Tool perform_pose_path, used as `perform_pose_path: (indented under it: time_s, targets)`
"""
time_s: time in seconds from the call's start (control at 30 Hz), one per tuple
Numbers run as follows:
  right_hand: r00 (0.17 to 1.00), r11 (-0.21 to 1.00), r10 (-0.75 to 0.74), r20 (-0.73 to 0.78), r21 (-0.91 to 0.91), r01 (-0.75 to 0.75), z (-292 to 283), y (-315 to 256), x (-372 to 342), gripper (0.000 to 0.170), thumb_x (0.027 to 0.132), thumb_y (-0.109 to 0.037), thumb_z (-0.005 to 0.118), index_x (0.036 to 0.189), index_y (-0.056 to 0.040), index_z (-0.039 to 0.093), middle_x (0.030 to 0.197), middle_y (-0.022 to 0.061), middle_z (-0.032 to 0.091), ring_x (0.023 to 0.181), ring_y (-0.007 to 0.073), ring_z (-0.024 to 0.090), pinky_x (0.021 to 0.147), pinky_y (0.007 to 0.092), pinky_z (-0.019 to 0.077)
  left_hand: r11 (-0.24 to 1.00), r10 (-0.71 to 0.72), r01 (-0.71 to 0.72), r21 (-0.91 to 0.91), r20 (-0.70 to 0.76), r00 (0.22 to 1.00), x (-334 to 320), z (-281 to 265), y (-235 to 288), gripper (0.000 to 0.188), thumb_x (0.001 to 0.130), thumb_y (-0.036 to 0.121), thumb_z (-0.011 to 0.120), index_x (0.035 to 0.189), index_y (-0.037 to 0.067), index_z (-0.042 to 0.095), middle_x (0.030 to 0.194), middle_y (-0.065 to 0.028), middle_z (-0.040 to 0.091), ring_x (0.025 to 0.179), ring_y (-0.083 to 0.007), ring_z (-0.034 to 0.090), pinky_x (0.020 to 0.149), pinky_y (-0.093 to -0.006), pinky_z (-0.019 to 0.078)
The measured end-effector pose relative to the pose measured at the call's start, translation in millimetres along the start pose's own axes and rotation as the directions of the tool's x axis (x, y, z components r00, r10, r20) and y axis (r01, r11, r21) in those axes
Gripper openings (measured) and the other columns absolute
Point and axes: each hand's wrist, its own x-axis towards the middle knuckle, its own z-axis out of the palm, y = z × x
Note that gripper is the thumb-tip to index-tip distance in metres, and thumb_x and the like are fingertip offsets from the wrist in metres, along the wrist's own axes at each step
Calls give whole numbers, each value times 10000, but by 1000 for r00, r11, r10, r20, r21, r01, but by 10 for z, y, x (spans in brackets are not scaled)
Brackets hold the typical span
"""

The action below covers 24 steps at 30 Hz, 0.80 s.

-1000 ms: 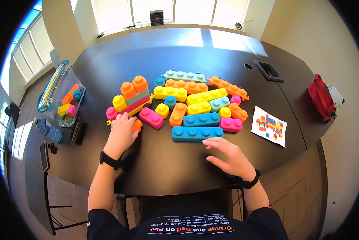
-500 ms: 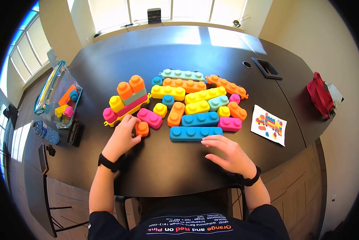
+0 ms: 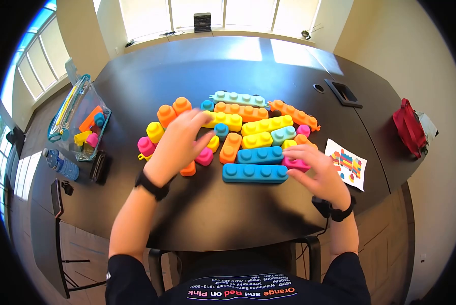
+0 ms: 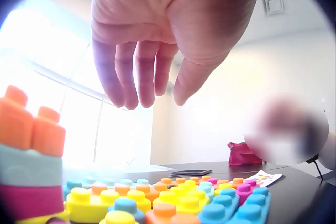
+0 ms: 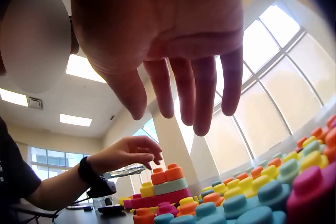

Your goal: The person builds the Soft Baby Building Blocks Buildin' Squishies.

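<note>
My left hand [image 3: 179, 145] is raised over the blocks with loosely bent fingers and holds nothing. It partly covers a stacked build with orange blocks [image 3: 167, 115], a yellow block [image 3: 155, 132] and a pink block [image 3: 146, 146]. The left wrist view shows the build's pale blue layer [image 4: 31, 169] under the orange. An orange block [image 3: 188, 169] lies below that palm on the table. My right hand [image 3: 323, 173], also holding nothing, hovers over a pink block [image 3: 295, 163], its fingers slightly bent. Beside it lie two long blue blocks, the nearer blue block [image 3: 255, 174] closest to me.
Yellow, orange and teal blocks cover the table's middle, with a pale teal wheeled base [image 3: 239, 98] at the back. A picture sheet [image 3: 351, 175] lies right, near a red bag [image 3: 409, 129]. At left are a clear bag [image 3: 60, 133], a water bottle [image 3: 61, 165] and a dark case [image 3: 98, 166].
My left hand has left the orange block beside the build and moved up and right over the blocks. My right hand has moved right and slightly up, away from the front blue block.
</note>
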Motion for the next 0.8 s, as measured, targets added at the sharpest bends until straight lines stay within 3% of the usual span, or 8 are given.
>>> perform_pose_path:
  time_s: [0.03, 0.1, 0.2, 0.3, 0.4, 0.57, 0.63, 0.8]
  targets:
    - [999, 1000, -9, 44, 21, 8, 51, 0, -4, 340, 917, -107, 793, 1240, -33, 711, 1214, 160, 726, 1143, 333, 697, 976, 400, 558, 995, 101, -100, 26, -39, 994, 232, 30, 18, 260, 900, 103, 764, 1122, 13, 661, 1013, -134, 690, 934, -351, 669, 860, -448, 544]
    - [997, 999, 0, 78, 44, -3, 129, -50, -30, 297, 925, -136, 792, 1195, -40, 717, 1166, 139, 736, 1095, 327, 706, 944, 404, 563, 971, 133, -135, 197, 26, 991, 676, 150, -51, 240, 917, 131, 750, 1110, 16, 665, 1023, -141, 714, 942, -365, 669, 864, -469, 548]
    - [989, 998, -52, 139, 50, 45, 200, -68, -117, 258, 931, -161, 791, 1154, -53, 719, 1117, 122, 741, 1027, 327, 710, 907, 410, 560, 948, 144, -160, 275, 77, 987, 1182, 560, -408, 198, 904, 113, 743, 1060, 29, 654, 1050, -160, 705, 1030, -378, 677, 903, -486, 567]
    - [988, 999, -24, 155, 25, 20, 167, -95, -211, 260, 930, -170, 793, 1155, -60, 722, 1104, 118, 744, 1014, 328, 709, 899, 408, 558, 950, 74, -128, 284, 193, 978, 1502, 965, -727, 250, 909, 122, 747, 1136, 48, 675, 1103, -157, 719, 1089, -373, 682, 934, -484, 579]
    - [991, 1000, -25, 128, 7, 24, 116, -98, -318, 259, 927, -179, 798, 1151, -71, 728, 1094, 108, 751, 1011, 324, 711, 897, 411, 560, 937, -94, -56, 345, 402, 911, 1725, 1257, -932, 443, 887, 119, 774, 1311, 61, 661, 1243, -168, 725, 1225, -379, 647, 1055, -471, 531]
    - [991, 998, 30, 132, 49, -37, 66, -26, -534, 259, 921, -176, 803, 1151, -80, 734, 1089, 106, 761, 1013, 318, 720, 900, 414, 565, 915, -218, -10, 404, 515, 829, 1928, 1530, -1138, 513, 847, 130, 819, 1337, 94, 671, 1268, -174, 730, 1208, -379, 669, 1033, -468, 548]
    - [991, 997, 51, 125, 51, -58, 63, 6, -591, 255, 923, -178, 802, 1150, -84, 734, 1084, 103, 762, 1006, 313, 721, 900, 413, 564, 893, -328, 45, 448, 578, 748, 1946, 1602, -1220, 506, 833, 135, 824, 1320, 127, 692, 1248, -173, 738, 1161, -387, 692, 998, -467, 570]
    - [989, 993, 88, 118, 63, -96, 56, 47, -641, 234, 935, -176, 791, 1143, -84, 737, 1071, 91, 762, 996, 309, 720, 900, 409, 561, 881, -307, 6, 473, 561, 769, 1952, 1743, -1342, 462, 816, 135, 832, 1261, 130, 707, 1201, -173, 748, 1144, -379, 703, 970, -464, 581]
